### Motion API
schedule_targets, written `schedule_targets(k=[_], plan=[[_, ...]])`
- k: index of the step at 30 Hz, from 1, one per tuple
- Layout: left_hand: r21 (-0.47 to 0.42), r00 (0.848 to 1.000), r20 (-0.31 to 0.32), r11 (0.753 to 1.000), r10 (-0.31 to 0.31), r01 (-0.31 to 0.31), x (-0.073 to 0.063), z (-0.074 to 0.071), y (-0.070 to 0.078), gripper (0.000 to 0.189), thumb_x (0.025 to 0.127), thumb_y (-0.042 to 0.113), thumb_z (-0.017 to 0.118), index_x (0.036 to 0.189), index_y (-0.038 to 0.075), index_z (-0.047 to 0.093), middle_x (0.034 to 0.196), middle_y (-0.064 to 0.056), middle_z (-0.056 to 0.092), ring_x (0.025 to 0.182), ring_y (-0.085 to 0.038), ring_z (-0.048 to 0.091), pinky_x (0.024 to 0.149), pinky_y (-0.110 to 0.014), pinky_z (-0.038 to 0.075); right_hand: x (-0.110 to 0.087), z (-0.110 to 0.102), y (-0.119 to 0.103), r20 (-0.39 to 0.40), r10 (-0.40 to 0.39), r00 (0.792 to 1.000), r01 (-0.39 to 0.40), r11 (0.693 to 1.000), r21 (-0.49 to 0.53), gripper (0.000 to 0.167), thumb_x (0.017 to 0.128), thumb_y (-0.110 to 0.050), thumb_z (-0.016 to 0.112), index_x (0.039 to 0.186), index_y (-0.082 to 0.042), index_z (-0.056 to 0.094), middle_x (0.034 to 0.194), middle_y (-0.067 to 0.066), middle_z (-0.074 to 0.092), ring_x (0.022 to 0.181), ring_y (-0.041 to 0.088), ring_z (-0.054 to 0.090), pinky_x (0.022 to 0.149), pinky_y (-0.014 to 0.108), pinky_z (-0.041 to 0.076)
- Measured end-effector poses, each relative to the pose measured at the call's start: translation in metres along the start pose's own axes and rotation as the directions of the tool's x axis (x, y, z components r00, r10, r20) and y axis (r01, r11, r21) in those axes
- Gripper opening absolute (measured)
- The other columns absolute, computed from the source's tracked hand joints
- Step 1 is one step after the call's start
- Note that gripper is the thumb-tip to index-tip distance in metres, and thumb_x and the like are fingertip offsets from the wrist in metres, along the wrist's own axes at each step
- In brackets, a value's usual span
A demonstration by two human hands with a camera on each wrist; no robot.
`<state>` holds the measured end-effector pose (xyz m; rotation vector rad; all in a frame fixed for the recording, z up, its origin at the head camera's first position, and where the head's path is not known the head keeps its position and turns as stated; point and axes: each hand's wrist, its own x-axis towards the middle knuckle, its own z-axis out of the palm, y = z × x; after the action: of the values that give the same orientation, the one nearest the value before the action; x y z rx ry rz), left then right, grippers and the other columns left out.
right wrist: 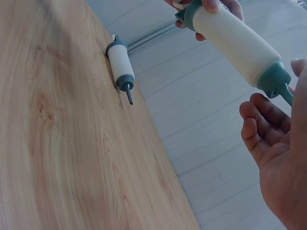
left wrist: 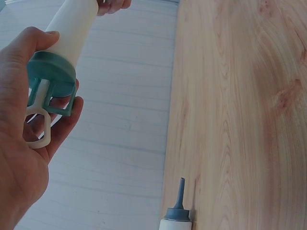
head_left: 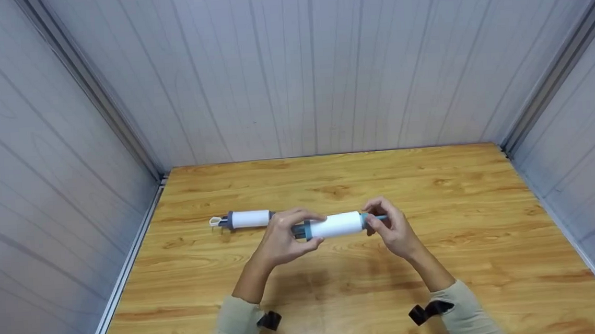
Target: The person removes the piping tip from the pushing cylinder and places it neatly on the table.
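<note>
A white tube dispenser [head_left: 336,224] with teal end caps lies level between both hands. It looks like a large syringe, with a thin teal nozzle [right wrist: 286,94] at one end and a pale pull ring [left wrist: 40,128] at the other. My left hand [head_left: 288,238] grips the ring end, thumb on the white barrel and fingers underneath. At the nozzle end, the thumb and index finger of my right hand [head_left: 393,229] close round the cap and nozzle base; its other fingers curl loosely below. Their exact contact is partly hidden.
A second white dispenser [head_left: 250,219] with dark blue-grey ends lies on the wooden table [head_left: 348,299], just behind and left of my left hand. Its nozzle end is hidden by that hand in the head view. Pale panel walls [head_left: 285,68] enclose the back and both sides.
</note>
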<state>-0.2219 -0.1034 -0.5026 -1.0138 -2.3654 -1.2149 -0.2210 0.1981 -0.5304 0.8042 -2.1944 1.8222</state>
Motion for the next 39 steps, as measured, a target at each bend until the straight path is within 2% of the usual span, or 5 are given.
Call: schedule_targets(k=[12, 21, 27, 32, 39], plan=[[0.000, 1.000, 0.002, 1.000, 0.002, -0.002, -0.0010, -0.0002, 0.0013, 0.033, 0.090, 0.019, 0.091, 0.122, 0.015, 0.085, 0.119, -0.007, 0.087, 0.104, -0.025, 0.083, 0.086, -0.035, 0.066, -0.0007, -0.0005, 0.0031, 0.006, -0.043, 0.999, 0.043, 0.998, 0.037, 0.014, 0.105, 0.013, 0.058, 0.118, 0.012, 0.060, 0.099, -0.009, 0.067, 0.074, 0.013, 0.067, 0.067, 0.019, 0.059], [-0.004, 1.000, 0.003, 1.000, -0.004, 0.004, -0.0022, -0.0001, 0.0005, 0.032, 0.090, 0.019, 0.091, 0.122, 0.015, 0.085, 0.118, -0.007, 0.086, 0.103, -0.026, 0.083, 0.086, -0.035, 0.065, -0.0015, -0.0006, 0.0062, 0.021, -0.103, 0.994, 0.101, 0.990, 0.094, 0.024, 0.098, 0.017, 0.060, 0.122, 0.017, 0.056, 0.113, -0.010, 0.067, 0.086, 0.008, 0.070, 0.072, 0.022, 0.061], [-0.004, 1.000, 0.003, 1.000, 0.015, -0.015, -0.0012, -0.0009, -0.0008, 0.032, 0.091, 0.018, 0.091, 0.122, 0.014, 0.085, 0.118, -0.008, 0.087, 0.100, -0.026, 0.084, 0.082, -0.036, 0.067, -0.0017, -0.0014, 0.0039, 0.043, -0.072, 0.996, 0.067, 0.991, 0.117, 0.026, 0.100, 0.015, 0.055, 0.126, 0.017, 0.053, 0.117, -0.008, 0.068, 0.090, 0.011, 0.072, 0.076, 0.023, 0.063], [-0.004, 1.000, -0.004, 1.000, 0.027, -0.027, -0.0016, -0.0015, -0.0007, 0.032, 0.090, 0.017, 0.091, 0.122, 0.014, 0.085, 0.117, -0.008, 0.086, 0.100, -0.026, 0.083, 0.082, -0.038, 0.068, -0.0009, -0.0009, 0.0020, 0.035, -0.034, 0.999, 0.031, 0.997, 0.072, 0.020, 0.106, 0.012, 0.053, 0.125, 0.016, 0.056, 0.107, -0.010, 0.069, 0.081, 0.007, 0.069, 0.071, 0.022, 0.062], [-0.001, 0.999, -0.009, 0.999, 0.042, -0.042, -0.0014, -0.0010, -0.0020, 0.033, 0.090, 0.018, 0.091, 0.121, 0.015, 0.085, 0.117, -0.007, 0.086, 0.102, -0.025, 0.083, 0.085, -0.038, 0.068, -0.0009, 0.0007, 0.0026, 0.023, -0.040, 0.999, 0.039, 0.997, 0.068, 0.015, 0.107, 0.013, 0.054, 0.121, 0.017, 0.057, 0.100, -0.012, 0.068, 0.075, 0.004, 0.065, 0.067, 0.021, 0.060]])
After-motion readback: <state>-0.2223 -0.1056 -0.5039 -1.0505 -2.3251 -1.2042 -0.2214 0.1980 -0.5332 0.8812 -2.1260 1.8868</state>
